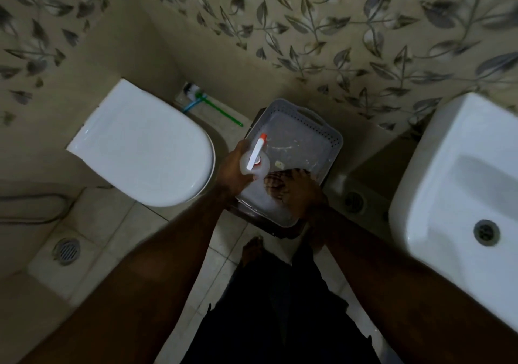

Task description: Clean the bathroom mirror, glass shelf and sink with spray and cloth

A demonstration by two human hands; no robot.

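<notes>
L hand [235, 173] is gripping spray bottle [256, 157] over basket [322, 128], prob. to lift it out; R hand [300, 189] is hovering inside, fingers spread, empty.

Basket [333, 136] sits on a stool [269, 230], centre, near the back wall. Toilet [145, 145] to its L, sink [448, 117] to its R. Spray bottle [255, 159] in L hand [232, 173], over the basket's L edge. R hand [297, 189] just beside it, at the basket's near side. Brushes [207, 103] on floor behind, btwn toilet and basket. Floor drain [66, 250] far L, in front of toilet. 2nd drain [353, 201] btwn stool and sink.
</notes>
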